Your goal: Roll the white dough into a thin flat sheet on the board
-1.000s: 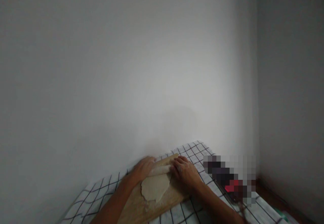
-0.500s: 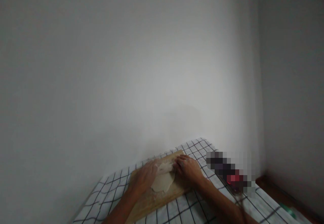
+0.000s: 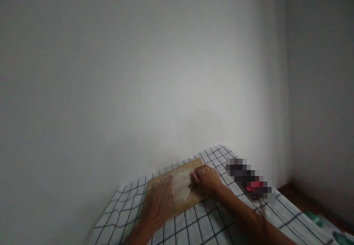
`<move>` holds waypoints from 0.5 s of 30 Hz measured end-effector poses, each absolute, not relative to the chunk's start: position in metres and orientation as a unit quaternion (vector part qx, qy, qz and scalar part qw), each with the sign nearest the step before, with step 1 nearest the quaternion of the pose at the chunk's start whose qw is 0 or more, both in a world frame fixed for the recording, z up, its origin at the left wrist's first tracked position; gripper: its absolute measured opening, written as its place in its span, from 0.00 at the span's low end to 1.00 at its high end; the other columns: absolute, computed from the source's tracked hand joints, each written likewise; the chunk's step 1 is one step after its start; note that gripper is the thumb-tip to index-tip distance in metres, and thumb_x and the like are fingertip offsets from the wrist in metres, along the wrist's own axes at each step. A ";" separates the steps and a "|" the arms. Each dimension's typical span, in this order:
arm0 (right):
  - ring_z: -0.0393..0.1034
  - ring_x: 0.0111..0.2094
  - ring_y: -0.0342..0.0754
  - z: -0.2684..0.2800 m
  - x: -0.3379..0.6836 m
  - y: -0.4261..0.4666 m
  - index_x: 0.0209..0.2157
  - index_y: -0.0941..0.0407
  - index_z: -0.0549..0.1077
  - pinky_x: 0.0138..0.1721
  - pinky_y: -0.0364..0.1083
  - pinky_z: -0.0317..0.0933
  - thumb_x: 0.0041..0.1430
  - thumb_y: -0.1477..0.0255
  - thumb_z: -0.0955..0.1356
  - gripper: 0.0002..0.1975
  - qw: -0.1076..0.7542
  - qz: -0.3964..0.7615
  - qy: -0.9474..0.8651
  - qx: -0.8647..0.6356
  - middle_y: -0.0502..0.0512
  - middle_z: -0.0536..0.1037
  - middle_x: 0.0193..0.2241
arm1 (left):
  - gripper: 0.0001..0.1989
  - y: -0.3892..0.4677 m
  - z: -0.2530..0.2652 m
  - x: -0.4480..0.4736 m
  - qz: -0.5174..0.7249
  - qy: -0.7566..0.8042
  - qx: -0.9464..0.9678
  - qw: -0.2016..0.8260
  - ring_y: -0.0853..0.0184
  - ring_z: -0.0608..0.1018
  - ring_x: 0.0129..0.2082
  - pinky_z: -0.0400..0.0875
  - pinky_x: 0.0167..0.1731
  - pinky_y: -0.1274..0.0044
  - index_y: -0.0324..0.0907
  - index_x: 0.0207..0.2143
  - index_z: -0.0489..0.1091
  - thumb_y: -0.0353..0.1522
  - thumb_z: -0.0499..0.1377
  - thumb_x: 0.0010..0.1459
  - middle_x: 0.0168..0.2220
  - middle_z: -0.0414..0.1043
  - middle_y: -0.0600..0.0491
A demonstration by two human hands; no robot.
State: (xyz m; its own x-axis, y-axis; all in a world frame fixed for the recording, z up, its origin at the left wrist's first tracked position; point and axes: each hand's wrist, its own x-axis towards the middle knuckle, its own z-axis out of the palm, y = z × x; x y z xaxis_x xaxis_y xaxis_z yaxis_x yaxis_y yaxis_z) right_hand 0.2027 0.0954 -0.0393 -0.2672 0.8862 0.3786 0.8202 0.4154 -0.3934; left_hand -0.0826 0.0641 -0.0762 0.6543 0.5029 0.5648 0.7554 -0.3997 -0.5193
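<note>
A thin, pale sheet of dough (image 3: 181, 191) lies on a wooden board (image 3: 163, 176), between my two hands. My left hand (image 3: 160, 197) is over the board's left part with its fingers stretched out flat, slightly blurred, beside the dough's left edge. Curled fingers show on my right hand (image 3: 206, 178), which is at the right edge of the dough. What those fingers close on, if anything, is hidden. White flour marks the board around the dough.
A white cloth with dark grid lines (image 3: 190, 223) covers the table. At right stands a pixelated dark and red object (image 3: 249, 180). Plain walls (image 3: 166, 71) rise behind and to the right. Something green (image 3: 313, 218) lies low beyond the table's right edge.
The pale roll seen between my hands earlier no longer shows clearly. My left hand has come nearer and flattened out; my right hand's fingers are more curled. The view has shifted slightly.
</note>
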 end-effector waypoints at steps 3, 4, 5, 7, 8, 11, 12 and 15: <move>0.76 0.49 0.56 -0.037 0.203 0.092 0.42 0.57 0.81 0.48 0.49 0.64 0.72 0.57 0.60 0.23 0.283 0.067 -0.793 -0.535 0.63 0.83 0.44 | 0.33 0.039 -0.077 -0.074 -0.155 -0.412 -0.814 0.379 0.54 0.67 0.67 0.67 0.64 0.59 0.42 0.74 0.44 0.32 0.47 0.70 0.69 0.63 0.44; 0.75 0.50 0.56 -0.037 0.203 0.092 0.42 0.57 0.81 0.49 0.48 0.64 0.73 0.57 0.60 0.23 0.287 0.066 -0.795 -0.531 0.63 0.83 0.44 | 0.33 0.033 -0.077 -0.071 -0.155 -0.421 -0.812 0.373 0.53 0.66 0.68 0.66 0.64 0.57 0.43 0.75 0.44 0.33 0.48 0.70 0.69 0.62 0.44; 0.75 0.51 0.55 -0.038 0.203 0.092 0.41 0.57 0.81 0.50 0.48 0.63 0.73 0.57 0.60 0.23 0.291 0.065 -0.797 -0.525 0.62 0.83 0.44 | 0.34 0.028 -0.076 -0.069 -0.156 -0.429 -0.811 0.367 0.52 0.65 0.69 0.66 0.64 0.56 0.43 0.75 0.43 0.34 0.50 0.70 0.70 0.61 0.44; 0.74 0.52 0.54 -0.038 0.202 0.092 0.41 0.57 0.81 0.53 0.48 0.62 0.74 0.57 0.59 0.24 0.293 0.060 -0.806 -0.511 0.62 0.83 0.44 | 0.35 0.024 -0.076 -0.067 -0.153 -0.435 -0.812 0.358 0.51 0.64 0.69 0.66 0.65 0.54 0.42 0.75 0.43 0.35 0.51 0.69 0.70 0.59 0.43; 0.74 0.53 0.54 -0.039 0.201 0.093 0.41 0.57 0.81 0.54 0.48 0.61 0.74 0.57 0.58 0.25 0.293 0.055 -0.809 -0.506 0.62 0.83 0.44 | 0.35 0.025 -0.075 -0.067 -0.150 -0.435 -0.814 0.354 0.51 0.65 0.69 0.66 0.65 0.54 0.42 0.75 0.43 0.35 0.51 0.70 0.70 0.59 0.43; 0.74 0.53 0.54 -0.040 0.197 0.096 0.42 0.57 0.81 0.54 0.48 0.61 0.75 0.58 0.56 0.27 0.291 0.036 -0.810 -0.508 0.61 0.83 0.45 | 0.31 0.038 -0.073 -0.072 -0.134 -0.412 -0.833 0.344 0.52 0.68 0.67 0.67 0.64 0.53 0.43 0.73 0.48 0.33 0.49 0.70 0.69 0.62 0.41; 0.74 0.52 0.55 -0.041 0.196 0.097 0.42 0.57 0.81 0.54 0.49 0.62 0.75 0.58 0.56 0.27 0.290 0.029 -0.809 -0.511 0.61 0.83 0.45 | 0.29 0.044 -0.072 -0.074 -0.131 -0.402 -0.840 0.341 0.52 0.70 0.66 0.68 0.63 0.52 0.43 0.72 0.50 0.32 0.48 0.70 0.67 0.65 0.40; 0.75 0.51 0.54 -0.043 0.192 0.101 0.42 0.57 0.81 0.52 0.49 0.63 0.76 0.60 0.55 0.26 0.290 0.015 -0.802 -0.523 0.62 0.83 0.44 | 0.26 0.065 -0.068 -0.076 -0.126 -0.406 -0.850 0.311 0.51 0.76 0.60 0.69 0.61 0.51 0.43 0.69 0.57 0.30 0.46 0.70 0.63 0.71 0.38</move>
State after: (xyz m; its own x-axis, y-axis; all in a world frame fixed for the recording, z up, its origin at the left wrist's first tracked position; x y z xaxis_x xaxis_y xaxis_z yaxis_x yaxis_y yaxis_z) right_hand 0.1919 0.1010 -0.0429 -0.2853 0.8469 0.4488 0.8296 0.4527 -0.3268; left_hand -0.0758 0.0653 -0.0675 0.6391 0.6109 0.4672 0.7682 -0.4774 -0.4266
